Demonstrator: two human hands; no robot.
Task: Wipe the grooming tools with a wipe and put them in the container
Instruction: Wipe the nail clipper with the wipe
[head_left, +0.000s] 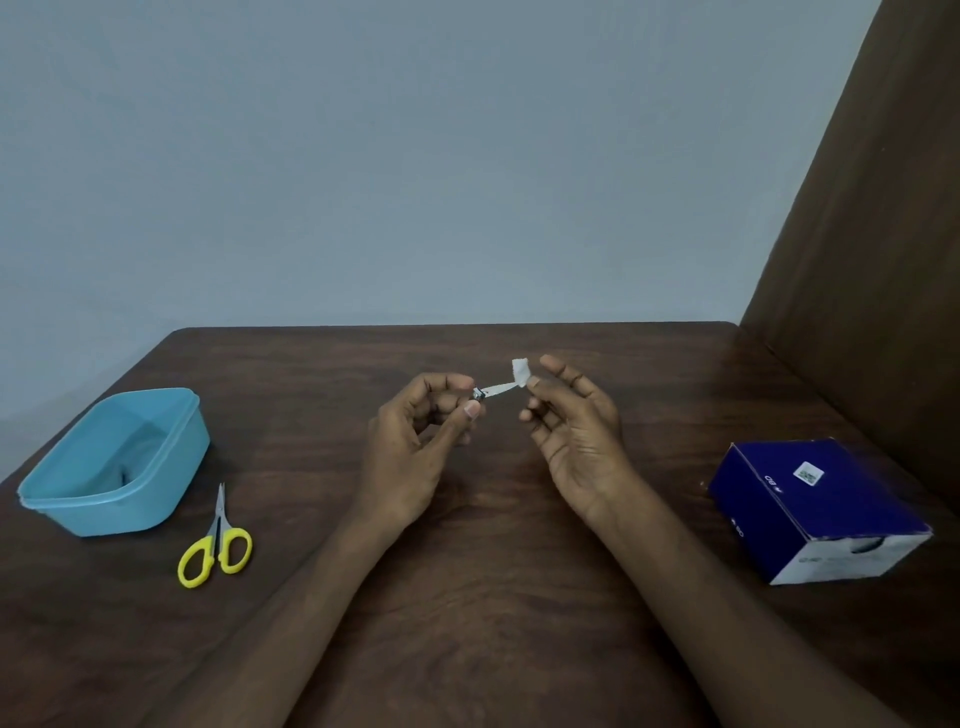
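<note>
Left hand pinches small metal nail clipper above dark wooden table; right hand pinches white wipe on clipper tip. Blue plastic container and yellow-handled scissors far left of clipper, blue cardboard box far right.

A small metal grooming tool is held in mid-air, a white wipe folded over its tip. Yellow-handled scissors lie closed beside the open blue container.
</note>
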